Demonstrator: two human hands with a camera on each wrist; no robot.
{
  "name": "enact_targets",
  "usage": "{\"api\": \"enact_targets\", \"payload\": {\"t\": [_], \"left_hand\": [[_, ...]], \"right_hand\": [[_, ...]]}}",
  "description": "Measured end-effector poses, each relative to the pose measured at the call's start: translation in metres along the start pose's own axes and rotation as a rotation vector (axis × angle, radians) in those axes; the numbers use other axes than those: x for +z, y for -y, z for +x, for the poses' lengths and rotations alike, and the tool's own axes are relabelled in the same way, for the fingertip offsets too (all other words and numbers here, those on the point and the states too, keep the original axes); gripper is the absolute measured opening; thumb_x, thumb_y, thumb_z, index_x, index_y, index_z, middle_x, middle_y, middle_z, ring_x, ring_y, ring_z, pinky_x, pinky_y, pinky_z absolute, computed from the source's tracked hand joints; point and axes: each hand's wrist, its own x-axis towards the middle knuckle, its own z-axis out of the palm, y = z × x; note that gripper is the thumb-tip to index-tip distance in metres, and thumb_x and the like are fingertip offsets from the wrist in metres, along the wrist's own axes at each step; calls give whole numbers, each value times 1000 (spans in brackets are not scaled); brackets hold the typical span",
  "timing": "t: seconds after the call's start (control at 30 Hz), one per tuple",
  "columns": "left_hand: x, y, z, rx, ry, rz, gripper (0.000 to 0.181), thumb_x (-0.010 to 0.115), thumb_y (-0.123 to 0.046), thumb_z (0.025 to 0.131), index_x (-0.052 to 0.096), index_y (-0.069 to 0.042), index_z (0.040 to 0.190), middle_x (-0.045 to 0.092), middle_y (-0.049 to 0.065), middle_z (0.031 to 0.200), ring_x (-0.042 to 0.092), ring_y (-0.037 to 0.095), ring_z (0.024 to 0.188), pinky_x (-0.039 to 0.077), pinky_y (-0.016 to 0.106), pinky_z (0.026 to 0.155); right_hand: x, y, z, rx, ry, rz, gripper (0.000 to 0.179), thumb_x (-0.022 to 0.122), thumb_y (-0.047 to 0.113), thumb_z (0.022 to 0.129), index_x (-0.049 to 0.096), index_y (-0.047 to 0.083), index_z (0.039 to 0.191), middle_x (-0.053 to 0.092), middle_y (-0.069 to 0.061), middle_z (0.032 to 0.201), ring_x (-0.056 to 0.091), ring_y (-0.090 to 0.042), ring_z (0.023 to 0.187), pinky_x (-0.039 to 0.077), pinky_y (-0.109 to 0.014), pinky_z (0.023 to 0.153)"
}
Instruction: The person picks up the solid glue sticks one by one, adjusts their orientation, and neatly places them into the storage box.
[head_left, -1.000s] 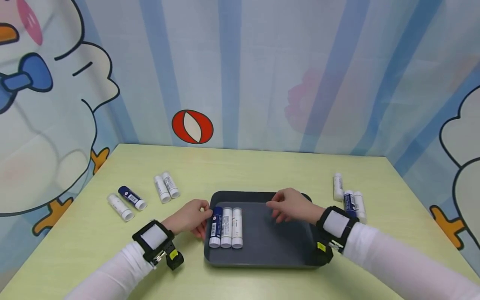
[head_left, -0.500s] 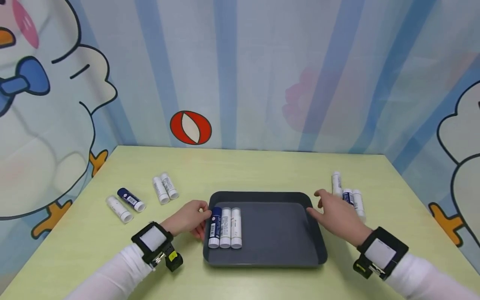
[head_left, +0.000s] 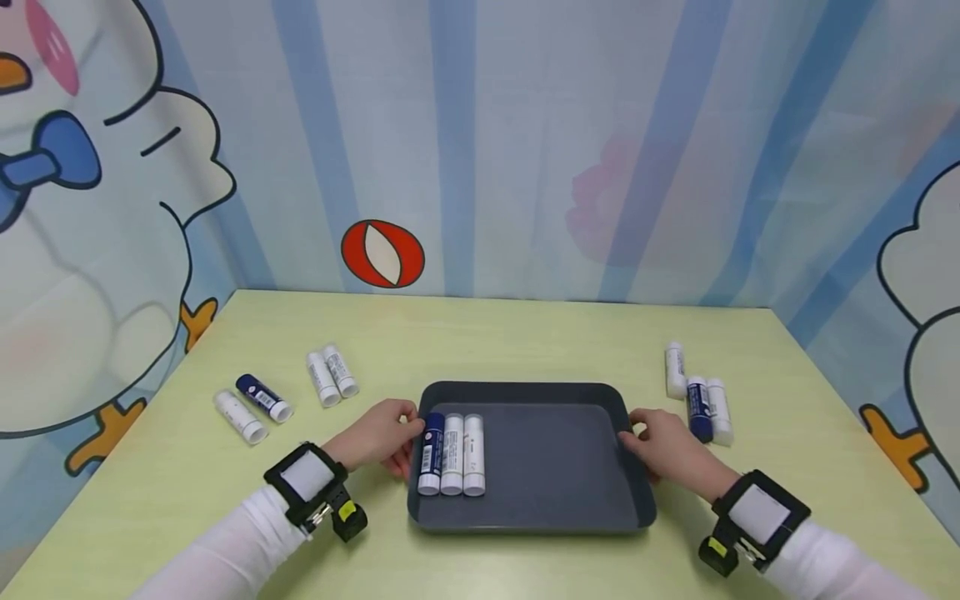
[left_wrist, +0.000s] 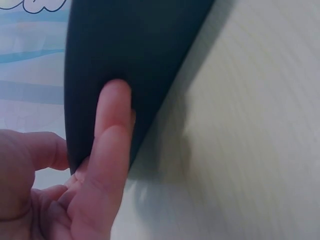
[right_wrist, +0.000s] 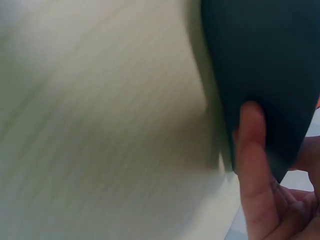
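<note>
Both hands hold a dark grey tray [head_left: 555,458] on the table, one at each short side. My left hand [head_left: 382,437] pinches the left rim, thumb over the edge and fingers against the outer wall, as the left wrist view shows of its fingers [left_wrist: 112,145]. At the right rim my right hand [head_left: 667,450] does the same, its fingers [right_wrist: 254,160] on the outer wall in the right wrist view. Inside the tray, along its left side, lie a blue glue stick [head_left: 432,454] and two white glue sticks [head_left: 452,454], side by side and parallel.
On the table's left lie a white glue stick [head_left: 240,416], a blue one [head_left: 264,397] and a white pair [head_left: 323,379]. Right of the tray are two white glue sticks [head_left: 675,371] and a blue one [head_left: 699,409]. A printed curtain [head_left: 517,150] stands behind the table.
My right hand has moved from above the tray out to its right side and now grips the rim there. My left hand has stayed at the left rim.
</note>
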Motion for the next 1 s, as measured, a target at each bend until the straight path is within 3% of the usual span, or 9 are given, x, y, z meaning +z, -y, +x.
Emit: {"api": "enact_targets", "payload": {"t": [0.17, 0.27, 0.43, 0.53, 0.63, 0.8, 1.0], "left_hand": [[1, 1, 2, 0, -1, 43, 17, 43, -15, 92, 44, -2, 81, 59, 13, 60, 59, 26, 49, 48, 35, 46], [0, -1, 0, 26, -14, 142, 18, 45, -20, 93, 47, -5, 83, 58, 10, 61, 58, 24, 49, 48, 33, 47], [-5, 0, -13, 117, -58, 323, 21, 47, -31, 93, 52, -12, 86, 57, 3, 63, 55, 18, 51, 43, 32, 48], [-14, 3, -25, 134, -93, 362, 24, 47, -37, 93, 54, -14, 89, 58, -1, 66, 55, 16, 53, 41, 32, 50], [-32, 9, -37, 105, -135, 359, 30, 48, -42, 91, 55, -13, 94, 59, -1, 70, 55, 16, 56, 42, 32, 52], [-78, 28, -60, 30, -239, 333, 44, 46, -49, 90, 52, -7, 102, 61, 2, 78, 58, 17, 60, 43, 34, 57], [-129, 58, -86, -67, -442, 471, 55, 40, -56, 89, 49, -3, 102, 61, 2, 75, 55, 17, 57, 37, 33, 50]], "right_hand": [[3, -2, 0, 3, -3, -5, 35, 52, 13, 88, 47, -8, 116, 59, -8, 70, 49, -18, 40, 43, -31, 40], [4, -3, -1, 4, -15, -15, 37, 52, 12, 88, 47, -9, 118, 61, -11, 77, 49, -18, 40, 43, -31, 40], [5, -2, -1, -4, -28, -13, 38, 52, 12, 88, 47, -10, 118, 60, -9, 75, 49, -17, 39, 43, -31, 40], [5, -2, -1, -8, -29, -14, 37, 52, 12, 88, 47, -9, 118, 59, -7, 72, 49, -17, 39, 43, -31, 40], [6, -2, -1, -12, -31, -14, 38, 52, 12, 88, 46, -9, 118, 58, -6, 70, 48, -17, 39, 42, -31, 40], [6, -3, -1, -32, -34, -7, 36, 51, 12, 88, 47, -9, 116, 57, -3, 65, 48, -17, 38, 41, -31, 40], [6, -2, -1, -42, -32, 1, 35, 51, 11, 88, 47, -10, 116, 59, -6, 69, 48, -17, 39, 42, -31, 40]]}}
